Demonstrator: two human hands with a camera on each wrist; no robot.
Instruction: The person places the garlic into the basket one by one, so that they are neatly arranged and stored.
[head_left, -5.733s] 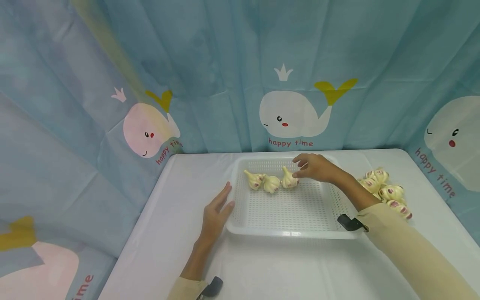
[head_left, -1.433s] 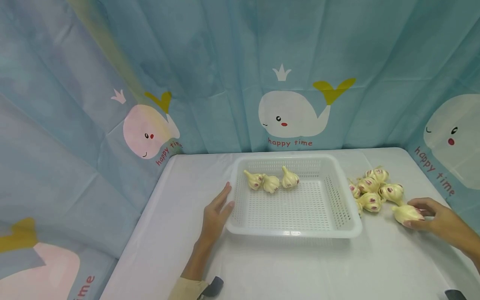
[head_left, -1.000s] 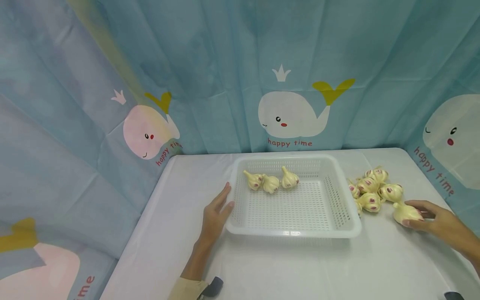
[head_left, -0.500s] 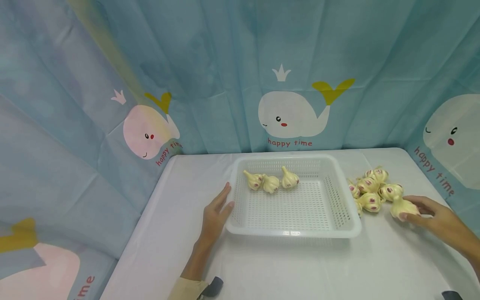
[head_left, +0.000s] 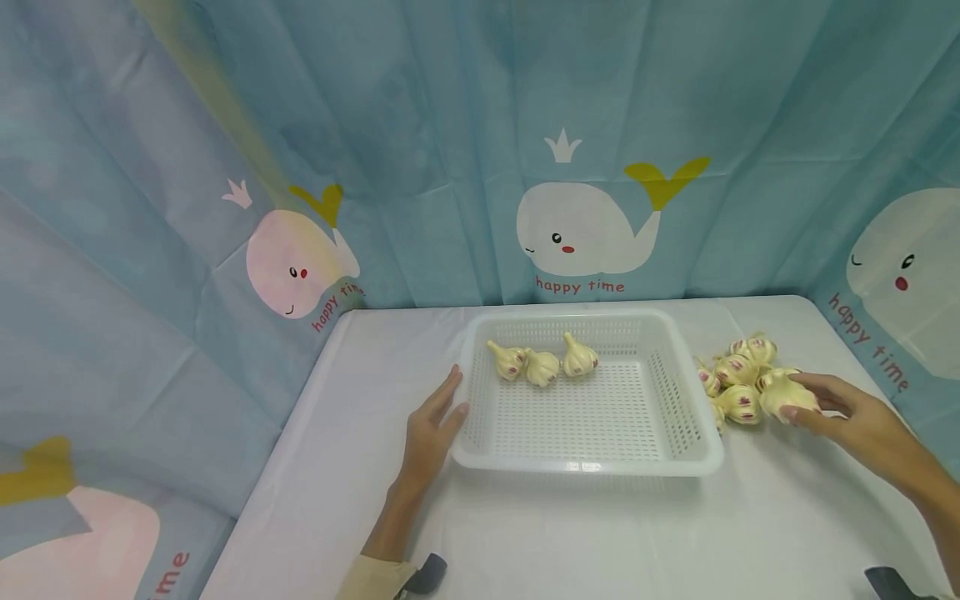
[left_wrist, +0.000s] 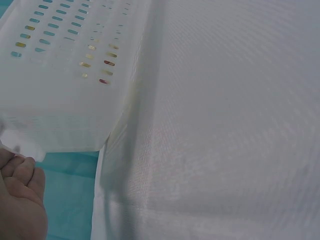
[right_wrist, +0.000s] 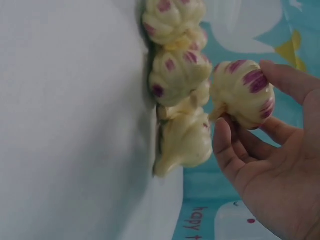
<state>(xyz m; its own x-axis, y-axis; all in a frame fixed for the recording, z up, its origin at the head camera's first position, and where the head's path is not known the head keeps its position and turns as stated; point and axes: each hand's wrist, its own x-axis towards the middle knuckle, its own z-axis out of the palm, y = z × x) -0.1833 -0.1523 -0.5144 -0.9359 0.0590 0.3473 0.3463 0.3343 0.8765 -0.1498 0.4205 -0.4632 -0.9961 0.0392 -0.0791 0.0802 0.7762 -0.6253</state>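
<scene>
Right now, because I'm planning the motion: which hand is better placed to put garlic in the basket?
Probably the right hand: it holds a garlic bulb close to the pile, right of the basket. The left hand is at the basket's left rim, holding no garlic.

Pile bulb [head_left: 764, 381] mostly hidden behind held garlic bulb [head_left: 791, 402]; some fingertips of right hand [head_left: 855, 417] lost behind it too. Low bulb [head_left: 718, 415] partly covered by basket [head_left: 588, 468] rim. Left sleeve [head_left: 375, 579] cut by head view's lower edge. Left wrist view: left hand [left_wrist: 22, 200] cropped at left; colored specks [left_wrist: 109, 63] through slots too small to tell.
</scene>
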